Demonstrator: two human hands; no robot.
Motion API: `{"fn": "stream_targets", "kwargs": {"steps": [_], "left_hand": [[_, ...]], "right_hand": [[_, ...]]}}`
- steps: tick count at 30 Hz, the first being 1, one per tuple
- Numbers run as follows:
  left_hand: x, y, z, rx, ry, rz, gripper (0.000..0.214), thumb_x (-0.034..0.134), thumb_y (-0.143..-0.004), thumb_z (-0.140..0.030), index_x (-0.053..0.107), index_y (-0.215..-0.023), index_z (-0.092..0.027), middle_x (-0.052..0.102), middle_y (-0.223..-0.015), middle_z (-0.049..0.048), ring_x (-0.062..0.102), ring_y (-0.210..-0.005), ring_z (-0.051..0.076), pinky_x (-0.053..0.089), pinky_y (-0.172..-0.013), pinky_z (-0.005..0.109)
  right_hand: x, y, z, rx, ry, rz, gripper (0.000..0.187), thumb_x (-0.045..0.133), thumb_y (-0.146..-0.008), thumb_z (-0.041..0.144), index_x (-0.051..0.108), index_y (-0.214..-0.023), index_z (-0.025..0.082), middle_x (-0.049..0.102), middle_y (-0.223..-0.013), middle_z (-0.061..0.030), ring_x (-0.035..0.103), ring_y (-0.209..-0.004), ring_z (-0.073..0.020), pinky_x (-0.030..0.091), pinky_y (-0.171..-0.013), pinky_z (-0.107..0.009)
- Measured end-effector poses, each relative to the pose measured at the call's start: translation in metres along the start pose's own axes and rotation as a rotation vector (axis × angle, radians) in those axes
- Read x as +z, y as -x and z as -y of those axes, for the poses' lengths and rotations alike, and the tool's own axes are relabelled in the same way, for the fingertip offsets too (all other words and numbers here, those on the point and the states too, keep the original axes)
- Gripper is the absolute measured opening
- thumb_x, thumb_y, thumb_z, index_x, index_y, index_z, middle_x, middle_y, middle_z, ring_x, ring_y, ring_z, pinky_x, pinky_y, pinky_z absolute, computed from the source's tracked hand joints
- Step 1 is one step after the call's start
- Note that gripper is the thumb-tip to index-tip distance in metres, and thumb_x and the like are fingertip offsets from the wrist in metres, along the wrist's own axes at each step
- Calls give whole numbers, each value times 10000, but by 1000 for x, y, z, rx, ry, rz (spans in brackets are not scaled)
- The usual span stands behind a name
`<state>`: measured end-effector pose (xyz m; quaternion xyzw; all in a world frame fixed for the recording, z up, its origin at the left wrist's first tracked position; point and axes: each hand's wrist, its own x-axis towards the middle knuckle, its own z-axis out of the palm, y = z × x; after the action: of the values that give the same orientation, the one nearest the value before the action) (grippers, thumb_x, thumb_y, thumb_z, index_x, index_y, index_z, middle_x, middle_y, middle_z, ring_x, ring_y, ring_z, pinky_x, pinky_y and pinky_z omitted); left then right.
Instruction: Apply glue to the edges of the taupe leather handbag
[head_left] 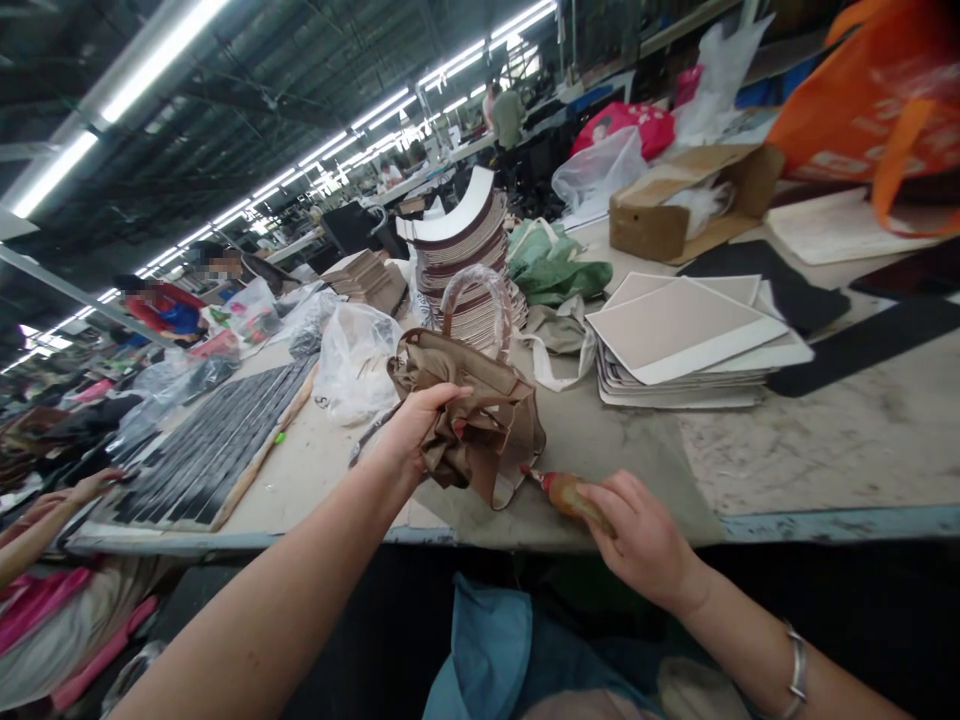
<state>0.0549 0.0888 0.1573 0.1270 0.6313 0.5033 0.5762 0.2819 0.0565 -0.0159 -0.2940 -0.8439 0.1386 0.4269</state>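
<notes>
A brown handbag (pixel 517 405), its fabric bunched and its handle wrapped in clear plastic, rests on the table near the front edge. My left hand (pixel 427 420) is closed around the bunched fabric on its left side. In my right hand (pixel 634 530) is a short tool (pixel 570 497) with a worn yellowish-brown grip and a red end. That red end points at the bag's lower right edge; I cannot tell whether it touches. The tool's exact kind is unclear.
Stacked beige panels (pixel 675 330) lie to the right, beside dark strips and a cardboard box (pixel 675 205). Behind the bag stand a tall pile of curved pieces (pixel 461 260) and green cloth (pixel 555 265). Black strips (pixel 217 440) cover the left, where a co-worker's hands (pixel 94 485) reach in.
</notes>
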Motion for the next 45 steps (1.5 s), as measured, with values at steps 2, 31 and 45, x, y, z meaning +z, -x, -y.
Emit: {"fn": "stream_targets", "kwargs": {"steps": [2, 31, 45], "left_hand": [[-1, 1, -1, 12, -50, 4, 198, 615, -686, -139, 685, -845, -43, 694, -580, 107, 622, -409, 202, 496, -368, 256], [-9, -5, 1, 67, -104, 51, 164, 597, -715, -172, 683, -787, -52, 704, -640, 127, 631, -439, 190, 509, -376, 244], [-11, 1, 2, 93, -123, -21, 185, 615, -690, -171, 673, -835, -71, 694, -602, 91, 632, -439, 207, 511, -364, 272]], "right_hand": [[0, 0, 2, 42, -67, 5, 178, 485, -868, 93, 523, -1028, 161, 511, -821, -74, 469, -771, -211, 451, -663, -345], [0, -2, 12, -69, -62, 97, 226, 427, -852, 51, 538, -1012, 166, 497, -784, -63, 421, -724, -201, 398, -624, -318], [13, 2, 20, -33, -87, 77, 229, 432, -836, 44, 520, -1009, 166, 501, -807, -67, 422, -744, -204, 412, -644, -325]]}}
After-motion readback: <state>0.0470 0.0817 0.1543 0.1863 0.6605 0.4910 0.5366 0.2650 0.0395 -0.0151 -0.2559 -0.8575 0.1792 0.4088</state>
